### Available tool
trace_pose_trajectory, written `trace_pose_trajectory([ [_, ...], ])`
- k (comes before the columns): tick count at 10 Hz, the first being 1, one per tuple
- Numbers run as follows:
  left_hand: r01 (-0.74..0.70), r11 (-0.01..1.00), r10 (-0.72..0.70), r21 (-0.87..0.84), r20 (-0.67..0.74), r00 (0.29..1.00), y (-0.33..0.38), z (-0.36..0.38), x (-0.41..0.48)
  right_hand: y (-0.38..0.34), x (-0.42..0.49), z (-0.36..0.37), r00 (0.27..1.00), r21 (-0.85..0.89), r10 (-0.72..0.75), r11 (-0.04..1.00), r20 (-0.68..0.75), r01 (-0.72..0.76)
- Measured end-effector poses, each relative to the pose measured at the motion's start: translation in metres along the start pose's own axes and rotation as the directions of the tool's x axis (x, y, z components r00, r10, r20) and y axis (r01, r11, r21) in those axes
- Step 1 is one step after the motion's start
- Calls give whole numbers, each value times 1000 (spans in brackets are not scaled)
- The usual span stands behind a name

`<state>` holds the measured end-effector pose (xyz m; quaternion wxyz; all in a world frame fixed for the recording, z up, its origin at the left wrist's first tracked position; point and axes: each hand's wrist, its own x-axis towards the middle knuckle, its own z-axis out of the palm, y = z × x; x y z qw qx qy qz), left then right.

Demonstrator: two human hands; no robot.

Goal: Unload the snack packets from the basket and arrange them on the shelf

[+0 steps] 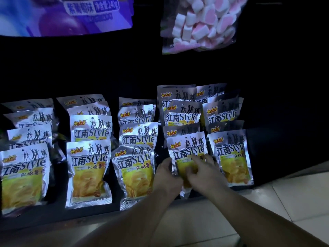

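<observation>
Several silver snack packets with yellow chips printed on them stand in rows on a dark low shelf point(53, 218). Both hands are on the front packet point(188, 148) of the fourth row from the left. My left hand point(168, 177) grips its left edge. My right hand point(204, 172) lies over its lower front, fingers curled on it. The packet's bottom half is hidden behind the hands. Neighbouring front packets stand to the left point(135, 175) and right point(231, 157). No basket is in view.
A purple packet point(71, 15) and a clear bag of pink-and-white marshmallows point(201, 24) hang above. Pale floor tiles point(293, 193) lie at the lower right. The shelf's right part point(284, 139) is dark.
</observation>
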<state>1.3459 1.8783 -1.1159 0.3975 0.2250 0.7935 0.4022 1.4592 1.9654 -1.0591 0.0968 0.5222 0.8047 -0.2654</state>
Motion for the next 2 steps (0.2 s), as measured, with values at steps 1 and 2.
trace_pose_trajectory([
  [1,-20,1000,19,15,38,999,15,-11,-7,-7,-9,-23,999,48,34,998,-16,-33],
  [2,-47,999,44,26,104,994,35,-31,-22,-16,-28,-46,999,116,11,993,35,-15],
])
